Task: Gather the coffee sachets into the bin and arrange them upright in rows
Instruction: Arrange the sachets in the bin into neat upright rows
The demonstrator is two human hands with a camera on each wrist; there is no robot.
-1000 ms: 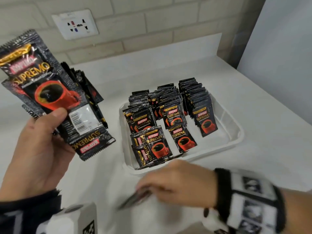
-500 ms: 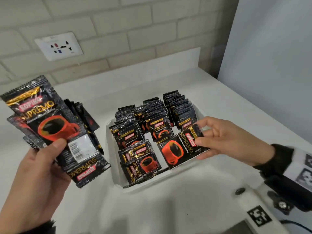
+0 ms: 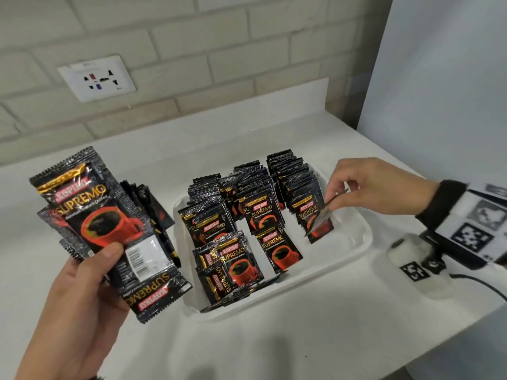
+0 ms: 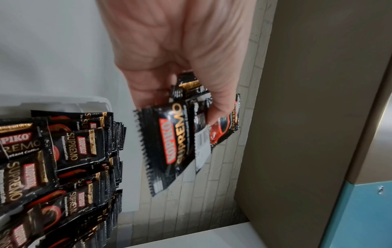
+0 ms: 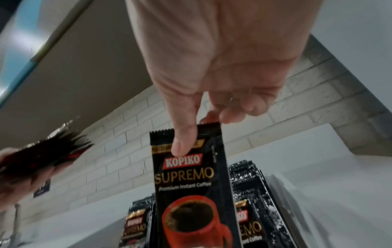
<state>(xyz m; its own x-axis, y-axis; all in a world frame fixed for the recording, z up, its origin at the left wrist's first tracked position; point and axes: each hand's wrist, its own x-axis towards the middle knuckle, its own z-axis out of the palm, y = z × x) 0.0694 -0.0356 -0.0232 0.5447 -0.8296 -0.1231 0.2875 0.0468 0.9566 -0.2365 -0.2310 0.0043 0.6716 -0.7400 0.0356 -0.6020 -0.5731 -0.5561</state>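
White tabletop (image 3: 301, 338) against pale brick wall (image 3: 192, 37) with socket plate (image 3: 97, 78). White bin (image 3: 354, 242) on it, holding upright rows of coffee sachets (image 3: 263, 212), few slumped at near end. Left hand (image 3: 79, 303) grips fanned bunch of sachets (image 3: 93, 215) left of bin. Right hand (image 3: 367, 185) pinches single sachet (image 3: 319, 219) by top edge, above front of right row.

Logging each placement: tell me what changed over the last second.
The right hand picked a sachet off the counter near the front, carried it over the bin and now pinches it upright at the front of the right row. The left hand keeps its grip on the bundle of sachets; the bin stayed put.
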